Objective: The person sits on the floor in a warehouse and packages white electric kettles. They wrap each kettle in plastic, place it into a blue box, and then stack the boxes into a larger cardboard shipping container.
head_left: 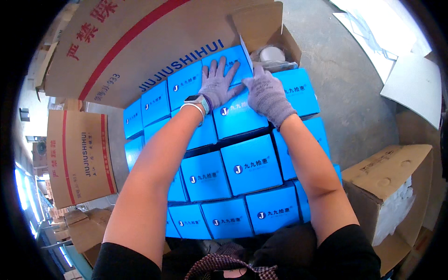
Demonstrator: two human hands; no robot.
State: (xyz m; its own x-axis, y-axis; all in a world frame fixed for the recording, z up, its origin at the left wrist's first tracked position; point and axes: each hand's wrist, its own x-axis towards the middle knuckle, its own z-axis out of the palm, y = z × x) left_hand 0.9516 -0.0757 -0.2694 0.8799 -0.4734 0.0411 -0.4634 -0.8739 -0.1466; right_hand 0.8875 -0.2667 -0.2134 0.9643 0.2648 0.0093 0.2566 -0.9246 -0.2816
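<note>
Both of my hands wear grey knitted gloves. My left hand (218, 84) lies flat with fingers spread on a blue box (238, 55) in the far row; a watch and a white band circle that wrist. Just to its right, my right hand (269, 97) is closed, fingers curled down at the near edge of an open box (291, 45). What its fingertips grip, if anything, is hidden. Inside the open box sits a white rounded item (272, 54) with clear plastic around it. Its brown flap (258, 21) stands up at the back.
Several closed blue boxes (252, 163) stand in rows beneath my arms. A large cardboard carton (154, 42) rises behind them; another carton (79, 158) stands left. At right are an opened carton (382, 172) with white packing inside and white sheets (413, 84) on the floor.
</note>
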